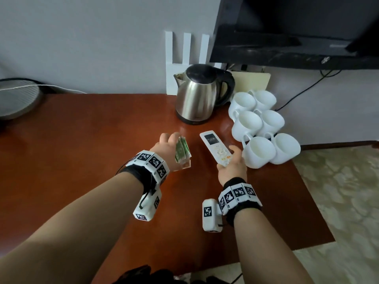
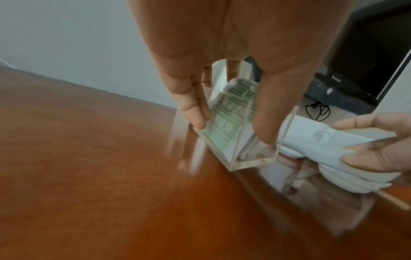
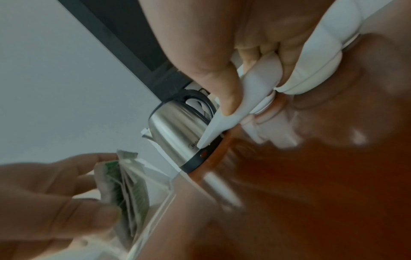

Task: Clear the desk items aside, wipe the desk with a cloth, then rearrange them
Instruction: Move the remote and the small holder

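My left hand (image 1: 172, 148) grips a clear acrylic box (image 2: 235, 147) holding green-and-white sachets (image 1: 181, 149), thumb on one side and fingers on the other, just above the reddish-brown desk (image 1: 82, 150). The same box (image 3: 142, 202) and sachets (image 3: 124, 183) show at the lower left of the right wrist view. My right hand (image 1: 231, 162) holds a white remote control (image 1: 215, 146) by its lower end, screen pointing away, beside the white mugs (image 1: 258, 128). In the right wrist view the thumb presses on the remote (image 3: 235, 112).
A steel kettle (image 1: 200, 95) with a black handle stands at the back of the desk, with several white mugs to its right. A dark TV (image 1: 297, 29) hangs above, a white router (image 1: 186, 58) stands behind the kettle, and a fan (image 1: 16, 99) sits far left.
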`<state>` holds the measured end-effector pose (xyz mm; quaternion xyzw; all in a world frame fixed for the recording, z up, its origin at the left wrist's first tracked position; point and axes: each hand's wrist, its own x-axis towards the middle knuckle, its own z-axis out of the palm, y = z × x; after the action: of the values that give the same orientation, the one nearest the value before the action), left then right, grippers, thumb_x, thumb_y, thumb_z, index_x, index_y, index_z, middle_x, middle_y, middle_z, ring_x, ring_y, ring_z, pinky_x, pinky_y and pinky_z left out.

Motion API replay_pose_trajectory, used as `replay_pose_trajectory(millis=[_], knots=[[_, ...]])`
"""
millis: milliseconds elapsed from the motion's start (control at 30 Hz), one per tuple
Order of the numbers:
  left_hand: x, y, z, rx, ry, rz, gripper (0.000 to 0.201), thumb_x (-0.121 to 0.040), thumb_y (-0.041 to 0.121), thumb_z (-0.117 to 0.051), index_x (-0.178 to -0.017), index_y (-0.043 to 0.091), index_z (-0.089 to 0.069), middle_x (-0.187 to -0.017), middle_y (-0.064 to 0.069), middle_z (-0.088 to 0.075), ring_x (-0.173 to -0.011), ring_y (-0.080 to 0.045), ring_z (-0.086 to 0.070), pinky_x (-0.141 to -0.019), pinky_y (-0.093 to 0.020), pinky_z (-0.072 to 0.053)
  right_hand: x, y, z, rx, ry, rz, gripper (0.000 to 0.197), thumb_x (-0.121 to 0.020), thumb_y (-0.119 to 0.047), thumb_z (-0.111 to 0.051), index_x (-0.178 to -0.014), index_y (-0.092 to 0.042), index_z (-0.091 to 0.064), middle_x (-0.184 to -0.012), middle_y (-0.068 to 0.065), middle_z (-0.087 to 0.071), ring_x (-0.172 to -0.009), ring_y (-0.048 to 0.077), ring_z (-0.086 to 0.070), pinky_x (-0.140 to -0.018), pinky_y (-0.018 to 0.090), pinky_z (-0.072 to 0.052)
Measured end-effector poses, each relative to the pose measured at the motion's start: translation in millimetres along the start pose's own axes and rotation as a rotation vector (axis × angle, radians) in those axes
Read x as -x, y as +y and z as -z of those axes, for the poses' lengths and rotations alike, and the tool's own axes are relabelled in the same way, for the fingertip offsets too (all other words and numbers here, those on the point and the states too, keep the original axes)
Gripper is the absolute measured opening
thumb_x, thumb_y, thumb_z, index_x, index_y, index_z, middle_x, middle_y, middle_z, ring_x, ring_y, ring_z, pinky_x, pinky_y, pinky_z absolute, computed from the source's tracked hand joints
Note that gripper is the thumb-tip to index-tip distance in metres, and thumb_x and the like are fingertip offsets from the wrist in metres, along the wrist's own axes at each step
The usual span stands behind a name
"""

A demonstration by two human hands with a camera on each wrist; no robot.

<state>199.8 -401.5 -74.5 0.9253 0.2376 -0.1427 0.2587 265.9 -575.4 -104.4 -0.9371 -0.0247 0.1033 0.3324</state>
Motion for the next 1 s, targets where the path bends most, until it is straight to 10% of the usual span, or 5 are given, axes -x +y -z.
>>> replay_pose_trajectory(millis=[1000], knots=[[-64.1, 56.9, -7.6, -0.08, -0.103, 0.085, 0.106, -0.078, 0.03, -0.074, -0.149, 0.029, 0.005, -0.155, -0.001, 0.0, -0.136, -0.028, -0.029, -0.105, -0.039, -0.039, -61.4, -0.7, -11.4, 0.36, -0.192, 0.018, 0.062, -0.089, -0.027, -0.055, -0.141, -0.025, -0.022, -0.145, 0.008, -0.021, -0.135, 0.027, -0.023, -0.109, 0.035, -0.028]])
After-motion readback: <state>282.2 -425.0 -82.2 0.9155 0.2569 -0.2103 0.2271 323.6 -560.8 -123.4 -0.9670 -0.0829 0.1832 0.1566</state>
